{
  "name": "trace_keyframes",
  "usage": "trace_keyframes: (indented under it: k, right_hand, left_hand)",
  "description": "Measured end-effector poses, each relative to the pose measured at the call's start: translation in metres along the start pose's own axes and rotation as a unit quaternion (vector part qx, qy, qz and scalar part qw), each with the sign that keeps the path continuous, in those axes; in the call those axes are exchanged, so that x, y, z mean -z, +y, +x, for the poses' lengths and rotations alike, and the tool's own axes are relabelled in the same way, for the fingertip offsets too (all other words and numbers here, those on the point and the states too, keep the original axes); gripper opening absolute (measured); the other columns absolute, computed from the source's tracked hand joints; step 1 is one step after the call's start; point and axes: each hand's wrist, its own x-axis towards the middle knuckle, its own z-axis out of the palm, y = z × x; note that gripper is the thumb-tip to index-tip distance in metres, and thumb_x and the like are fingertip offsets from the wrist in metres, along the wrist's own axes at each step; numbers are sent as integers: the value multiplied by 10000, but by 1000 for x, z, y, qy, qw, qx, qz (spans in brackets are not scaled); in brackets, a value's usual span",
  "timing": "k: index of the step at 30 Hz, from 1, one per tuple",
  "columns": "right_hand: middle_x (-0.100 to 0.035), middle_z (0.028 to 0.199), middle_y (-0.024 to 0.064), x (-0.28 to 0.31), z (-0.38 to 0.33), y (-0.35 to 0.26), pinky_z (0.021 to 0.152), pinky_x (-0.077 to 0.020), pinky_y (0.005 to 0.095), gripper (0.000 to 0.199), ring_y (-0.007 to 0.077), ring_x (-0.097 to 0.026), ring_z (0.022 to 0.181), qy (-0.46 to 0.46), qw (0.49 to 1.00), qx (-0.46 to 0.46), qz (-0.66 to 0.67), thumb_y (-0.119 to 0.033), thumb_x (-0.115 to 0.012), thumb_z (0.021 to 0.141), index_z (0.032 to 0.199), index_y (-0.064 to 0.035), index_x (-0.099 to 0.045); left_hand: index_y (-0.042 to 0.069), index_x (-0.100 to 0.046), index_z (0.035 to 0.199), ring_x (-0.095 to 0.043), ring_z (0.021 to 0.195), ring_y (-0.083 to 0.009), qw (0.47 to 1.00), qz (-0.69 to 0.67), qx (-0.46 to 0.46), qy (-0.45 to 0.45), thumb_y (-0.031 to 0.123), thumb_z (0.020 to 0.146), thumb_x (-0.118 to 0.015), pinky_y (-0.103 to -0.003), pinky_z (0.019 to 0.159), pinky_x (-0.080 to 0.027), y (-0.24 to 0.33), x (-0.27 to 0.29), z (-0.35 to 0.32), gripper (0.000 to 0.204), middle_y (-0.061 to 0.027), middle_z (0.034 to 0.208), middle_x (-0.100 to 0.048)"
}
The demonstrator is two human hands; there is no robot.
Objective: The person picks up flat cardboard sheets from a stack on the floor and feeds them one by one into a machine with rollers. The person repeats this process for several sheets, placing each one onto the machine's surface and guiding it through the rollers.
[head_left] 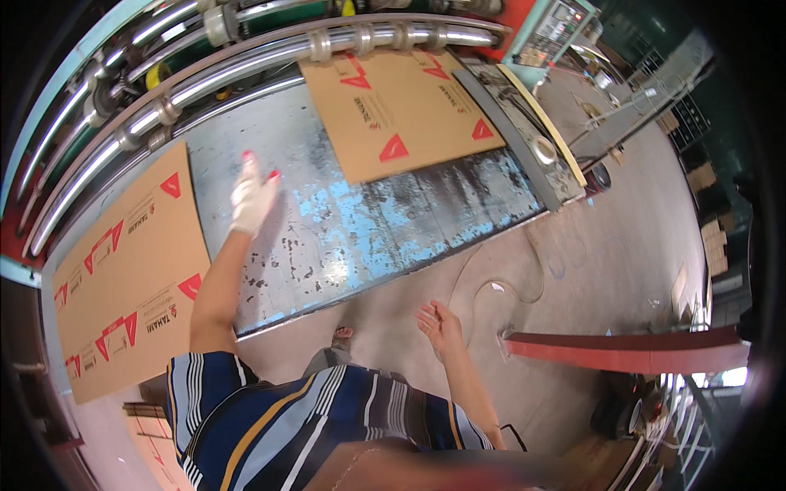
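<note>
My left hand (254,196), in a whitish glove with red at the fingertips, is over the worn blue-grey metal table (327,254). Its fingers are stretched out and hold nothing. To its left lies a large printed cardboard sheet (131,278) with red marks, apart from the hand. Another printed cardboard sheet (401,114) rests on the table to the right, its far edge at the machine's rollers (360,39). My bare right hand (442,329) hangs off the table's near edge above the floor, palm partly showing, fingers spread, with nothing in it.
Steel rollers with collars run along the table's far side. A grey bar (508,135) and a yellowish strip (544,123) border its right end. A red beam (630,350) juts in at the right. A thin hose (536,278) curls on the floor. More stacked cardboard (155,442) stands at lower left.
</note>
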Motion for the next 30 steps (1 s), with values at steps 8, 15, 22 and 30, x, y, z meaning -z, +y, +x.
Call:
trace_keyframes:
  k: [8,15,22,30]
  right_hand:
    - [-664,1051,121,-2,22,39,730,-567,421,293,283,-673,920,-123,984,-105,-76,-325,-516,1005,1124,-67,-586]
    - [-673,1145,115,-44,19,13,824,-568,381,359,241,-678,991,-270,939,-151,-149,-275,-567,986,1256,-40,-581]
    - [-678,1134,116,148,-86,-55,843,-565,360,373,223,-680,980,-97,975,19,-198,-188,-659,922,1229,16,-600]
    - [-671,1116,145,246,-253,60,755,-587,386,394,259,-683,929,109,989,90,46,-231,-569,968,1234,59,-587]
  left_hand:
    - [84,-313,1507,-258,1450,-332,879,301,311,-199,590,930,-430,-633,1067,-282,-157,142,-131,776,-131,1577,-291]
    - [96,-440,1426,-358,1398,-283,961,88,-87,-246,473,893,-531,-673,1103,-136,82,49,-210,659,-106,1498,-425]
    - [47,-533,1363,-471,1311,-313,751,-467,-54,-463,179,886,-622,-539,1155,-193,234,20,-263,504,-170,1360,-566]
    - [-33,-329,1432,-388,1311,-397,986,-65,-115,-99,340,806,-708,-493,1067,-353,160,87,-320,821,-270,1420,-404]
